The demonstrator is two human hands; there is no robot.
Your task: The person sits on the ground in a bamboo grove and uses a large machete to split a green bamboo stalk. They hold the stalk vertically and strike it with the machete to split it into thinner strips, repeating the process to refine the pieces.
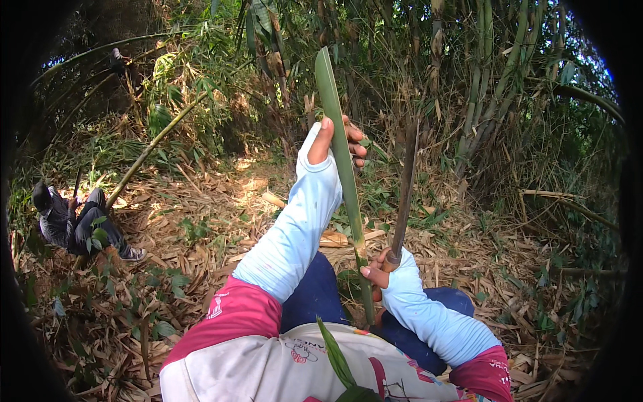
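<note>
Upright in front of me stands a long green split bamboo piece (343,161) with a slanted upper tip. My left hand (326,143) is closed round its upper part, thumb on the near side and fingers behind. Lower down, my right hand (380,271) grips the wooden handle of a machete (405,194), whose dark blade points up beside the bamboo. The fingers of that hand also touch the bamboo near a pale joint. Its lower end reaches down between my knees. Light blue sleeves cover both my wrists and part of the hands.
At the left another person (74,218) sits on the ground with a long blade upright in hand. A leaning bamboo pole (157,139) rises beside them. Dry leaves (201,234) cover the ground, and dense bamboo stems (482,80) stand ahead and to the right.
</note>
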